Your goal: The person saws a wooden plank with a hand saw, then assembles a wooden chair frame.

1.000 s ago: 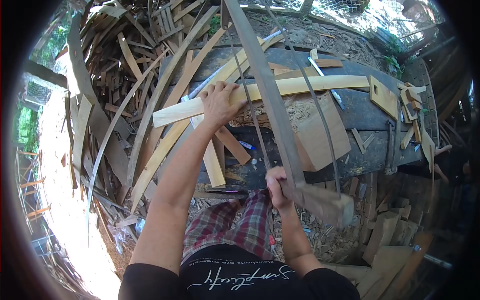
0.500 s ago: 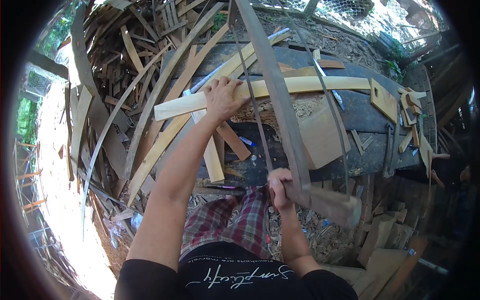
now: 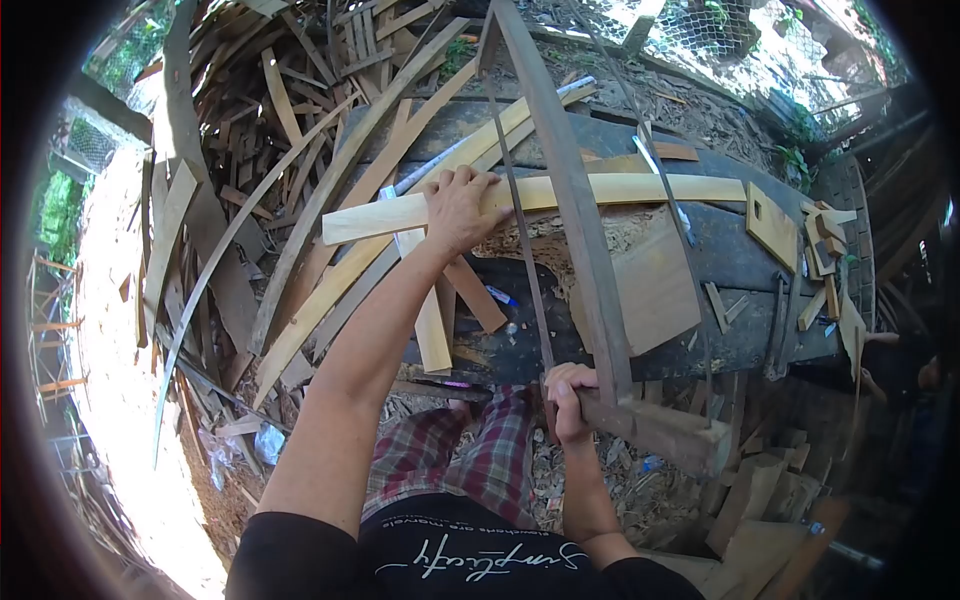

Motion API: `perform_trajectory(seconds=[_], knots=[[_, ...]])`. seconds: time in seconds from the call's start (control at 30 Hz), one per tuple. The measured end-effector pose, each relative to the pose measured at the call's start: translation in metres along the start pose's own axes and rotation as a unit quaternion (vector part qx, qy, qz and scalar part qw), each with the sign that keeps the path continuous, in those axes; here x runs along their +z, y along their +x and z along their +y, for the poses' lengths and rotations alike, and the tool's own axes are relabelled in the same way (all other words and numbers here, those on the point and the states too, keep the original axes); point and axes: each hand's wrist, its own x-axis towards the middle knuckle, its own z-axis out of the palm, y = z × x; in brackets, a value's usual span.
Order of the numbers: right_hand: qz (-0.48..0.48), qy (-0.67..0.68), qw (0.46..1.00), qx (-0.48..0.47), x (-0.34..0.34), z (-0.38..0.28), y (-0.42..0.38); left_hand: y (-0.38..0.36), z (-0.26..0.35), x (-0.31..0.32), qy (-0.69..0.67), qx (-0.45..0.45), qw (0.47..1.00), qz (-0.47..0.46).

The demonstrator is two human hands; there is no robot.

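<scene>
A long, pale wooden board (image 3: pixel 650 188) lies across the workbench. My left hand (image 3: pixel 462 210) presses down on it, the fingers curled over its far edge. In my right hand (image 3: pixel 571 400) is the near end of a wooden frame saw (image 3: pixel 572 190), gripped beside the blade. The saw stretches away from me over the board, and its narrow blade (image 3: pixel 522 235) crosses the board just right of my left fingers. A thin cord or strip runs along the saw's right side. Below my left hand, a short wooden strip (image 3: pixel 475 293) and another pale strip (image 3: pixel 430 330) lie on the bench.
The dark workbench (image 3: pixel 760 310) carries a rectangular wooden piece with a slot (image 3: pixel 772 228), a flat brown panel (image 3: pixel 645 290), a blue marker (image 3: pixel 502 296) and several offcuts (image 3: pixel 828 240). Long curved slats (image 3: pixel 335 180) lean at the left beside a scrap wood pile. Another person's arm shows at far right.
My right hand and the saw have come slightly nearer to me, and the saw's far end now shows. My left hand stays on the board. The whole view has shifted a little.
</scene>
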Motion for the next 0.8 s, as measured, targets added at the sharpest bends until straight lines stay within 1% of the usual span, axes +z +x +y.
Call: perform_trajectory(seconds=[0.03, 0.1, 0.17, 0.27, 0.33, 0.4, 0.43, 0.5, 0.53, 0.6, 0.67, 0.73, 0.77, 0.8], knots=[[-0.005, 0.001, 1.000, 0.004, 0.004, 0.002, 0.004, 0.000, -0.001, 0.001, 0.000, -0.006, 1.000, 0.001], [0.049, -0.029, 0.997, 0.044, 0.014, 0.014, 0.020, 0.000, -0.003, 0.002, -0.004, 0.015, 1.000, 0.004], [0.035, -0.106, 0.992, 0.066, 0.017, 0.047, 0.058, 0.000, -0.006, 0.005, -0.006, 0.016, 1.000, -0.008], [0.027, -0.119, 0.992, 0.046, 0.019, 0.053, 0.080, 0.000, -0.007, 0.003, -0.004, 0.016, 1.000, -0.006], [0.008, -0.100, 0.992, 0.081, 0.011, 0.029, 0.052, 0.001, -0.004, 0.002, -0.011, 0.015, 1.000, -0.004], [0.009, -0.097, 0.995, 0.025, 0.002, 0.009, 0.017, 0.001, -0.002, -0.001, -0.002, -0.007, 1.000, -0.007], [0.003, -0.103, 0.994, 0.026, 0.000, 0.003, 0.011, 0.002, -0.003, 0.000, -0.009, -0.011, 1.000, -0.005], [-0.005, -0.065, 0.998, -0.002, 0.000, -0.005, -0.002, -0.001, -0.006, 0.003, -0.004, 0.019, 1.000, 0.003], [-0.005, -0.086, 0.996, -0.015, 0.003, 0.003, 0.004, 0.000, -0.006, 0.001, -0.003, 0.016, 1.000, -0.001], [0.015, -0.161, 0.986, 0.029, 0.014, 0.030, 0.039, 0.000, -0.004, -0.001, -0.011, 0.018, 1.000, -0.020], [-0.004, -0.183, 0.980, 0.082, 0.023, 0.047, 0.081, -0.001, -0.007, 0.007, -0.003, 0.024, 1.000, -0.011], [-0.022, -0.182, 0.981, 0.070, 0.028, 0.037, 0.086, -0.001, -0.008, 0.007, 0.006, 0.033, 0.999, 0.018], [-0.040, -0.192, 0.978, 0.065, 0.025, 0.030, 0.085, -0.003, -0.009, 0.008, 0.003, 0.033, 0.999, 0.017], [-0.054, -0.199, 0.976, 0.064, 0.015, 0.025, 0.065, -0.002, -0.007, 0.004, 0.007, 0.020, 1.000, -0.003]])
